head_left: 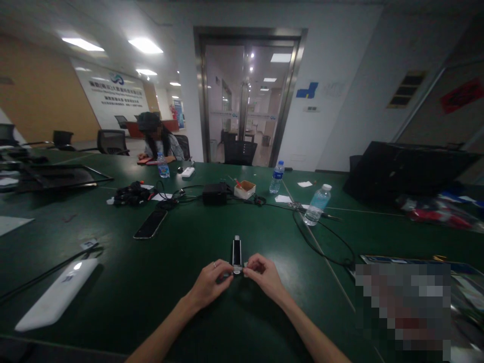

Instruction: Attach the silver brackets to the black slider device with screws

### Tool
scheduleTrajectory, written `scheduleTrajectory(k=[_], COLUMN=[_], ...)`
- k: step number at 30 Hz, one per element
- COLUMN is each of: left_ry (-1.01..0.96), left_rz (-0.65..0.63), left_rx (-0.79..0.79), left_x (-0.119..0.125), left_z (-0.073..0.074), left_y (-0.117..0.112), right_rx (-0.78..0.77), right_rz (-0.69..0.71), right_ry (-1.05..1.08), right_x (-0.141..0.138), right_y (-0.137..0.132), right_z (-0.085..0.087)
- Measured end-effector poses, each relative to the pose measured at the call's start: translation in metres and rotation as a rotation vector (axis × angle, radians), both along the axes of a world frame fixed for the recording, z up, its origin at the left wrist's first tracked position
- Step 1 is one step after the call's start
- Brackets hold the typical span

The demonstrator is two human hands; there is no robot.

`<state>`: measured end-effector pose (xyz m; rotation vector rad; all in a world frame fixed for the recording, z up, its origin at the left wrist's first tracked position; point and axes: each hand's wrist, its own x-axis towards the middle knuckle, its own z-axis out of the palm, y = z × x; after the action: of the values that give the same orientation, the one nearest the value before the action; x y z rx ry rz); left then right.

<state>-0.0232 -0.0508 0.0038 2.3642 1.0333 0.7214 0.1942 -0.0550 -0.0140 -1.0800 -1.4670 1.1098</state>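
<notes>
Before me on the dark green table (pixel 189 302) is a slim black-and-silver device (pixel 236 252) that looks like a USB stick, its pale plug end pointing away from me. My left hand (pixel 212 283) has its thumb and fingers closed at the device's near end, on the left side. On the other side, my right hand (pixel 266 276) pinches a small pale piece (pixel 245 270) between thumb and fingers, close beside that end. Whether this piece touches the device I cannot tell. A ring is on a finger of the left hand.
A phone (pixel 151 224) and a long white device (pixel 58 295) lie to the left. Farther back are a black box (pixel 215 193) with cables, a small open box (pixel 245 189) and water bottles (pixel 317 204). Across the table sits another person (pixel 161 141).
</notes>
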Motion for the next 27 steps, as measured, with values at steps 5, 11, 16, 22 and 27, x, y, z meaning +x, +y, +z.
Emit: scheduleTrajectory(k=[5, 11, 16, 22, 27], left_ry=[0.03, 0.034, 0.061, 0.05, 0.058], left_rz=[0.107, 0.145, 0.159, 0.138, 0.141], left_rx=[-0.156, -0.214, -0.209, -0.241, -0.229], left_x=[-0.014, -0.013, -0.01, -0.011, -0.01], left_z=[0.002, -0.005, -0.008, -0.006, -0.004], left_y=[0.011, 0.019, 0.022, 0.022, 0.022], right_rx=[0.244, 0.271, 0.25, 0.258, 0.252], right_rz=[-0.083, -0.001, 0.016, 0.03, 0.034], right_ry=[-0.392, -0.653, -0.705, -0.7, -0.695], right_x=[0.017, 0.021, 0.018, 0.019, 0.019], right_y=[0.004, 0.003, 0.002, 0.003, 0.003], right_z=[0.004, 0.0, 0.001, -0.001, 0.0])
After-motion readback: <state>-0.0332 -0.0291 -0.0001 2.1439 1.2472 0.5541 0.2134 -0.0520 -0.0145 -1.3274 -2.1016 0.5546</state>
